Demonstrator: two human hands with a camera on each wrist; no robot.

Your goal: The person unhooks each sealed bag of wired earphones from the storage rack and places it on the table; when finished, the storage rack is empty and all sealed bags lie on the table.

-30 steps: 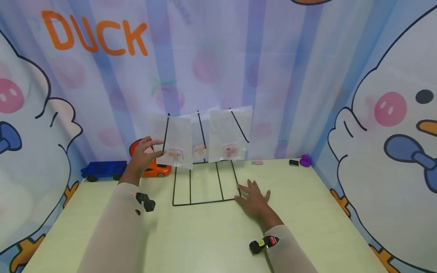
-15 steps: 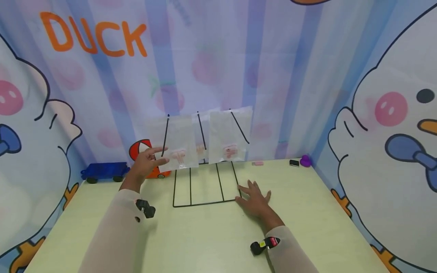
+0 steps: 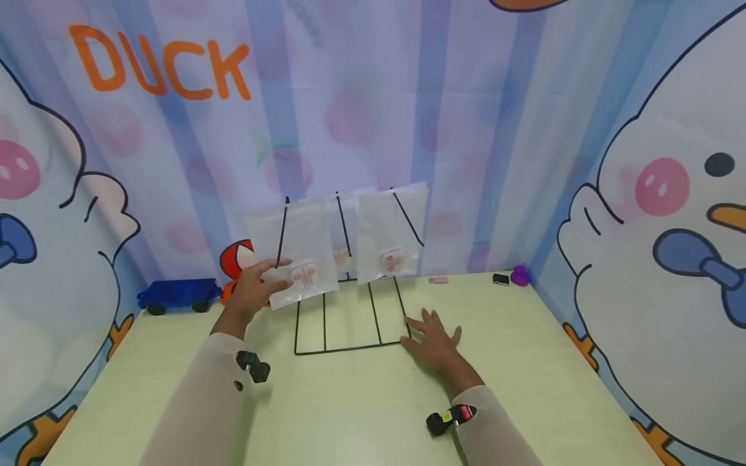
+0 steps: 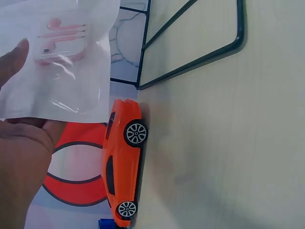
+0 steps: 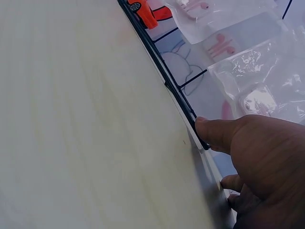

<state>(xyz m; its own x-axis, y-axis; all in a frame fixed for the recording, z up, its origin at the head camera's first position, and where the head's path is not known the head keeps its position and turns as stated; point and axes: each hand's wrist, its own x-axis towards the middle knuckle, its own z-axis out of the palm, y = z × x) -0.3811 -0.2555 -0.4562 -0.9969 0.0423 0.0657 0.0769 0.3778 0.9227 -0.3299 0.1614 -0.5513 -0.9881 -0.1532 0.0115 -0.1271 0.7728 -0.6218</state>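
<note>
Three translucent plastic bags hang from prongs of a black wire rack (image 3: 350, 350). Pink earphones (image 4: 62, 40) show in the left bag (image 3: 309, 236), whose lower edge is tilted. My left hand (image 3: 252, 294) holds that bag's lower left part, with the thumb in front and the other fingers behind. The right bag (image 3: 384, 223) also has earphones in it, and it partly covers the middle bag (image 3: 350, 213). My right hand (image 3: 434, 340), fingers spread, rests at the front right corner of the rack's base; its thumb touches the bar.
An orange toy car (image 4: 125, 162) stands left of the rack, partly behind my left hand in the head view. Beside it is a blue toy wagon (image 3: 179, 294). At the back right lie a pink item (image 3: 439, 280), a small black item (image 3: 500, 279) and a purple one (image 3: 520, 276).
My left hand has moved slightly right and down. The left bag's lower part has shifted right and forward, its bottom edge now slanting. My right hand stays at the rack's base.
</note>
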